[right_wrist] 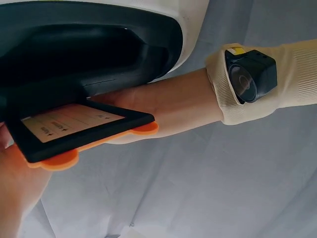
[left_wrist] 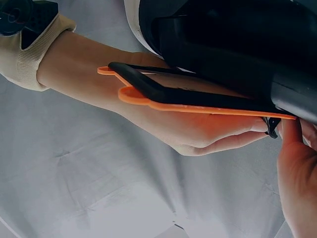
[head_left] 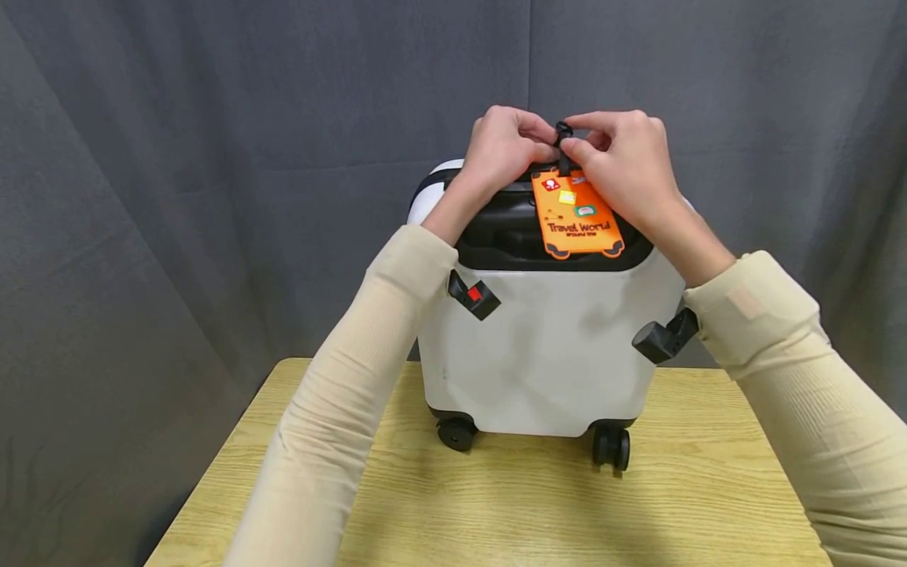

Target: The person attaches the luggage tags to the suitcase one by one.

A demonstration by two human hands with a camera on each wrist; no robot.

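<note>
Luggage tag (head_left: 577, 216) strap (head_left: 564, 150) between both hands

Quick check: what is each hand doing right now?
Left hand: pinching the black strap of the orange luggage tag.
Right hand: pinching the same strap.

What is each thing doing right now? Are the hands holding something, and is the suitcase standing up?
left hand: fingers curled, pinching the black strap
right hand: fingers curled, pinching the black strap
black strap: held between both hands, above the tag
orange luggage tag: hanging from the strap, lying against the suitcase top
white suitcase: upright on its wheels on the wooden table
</note>
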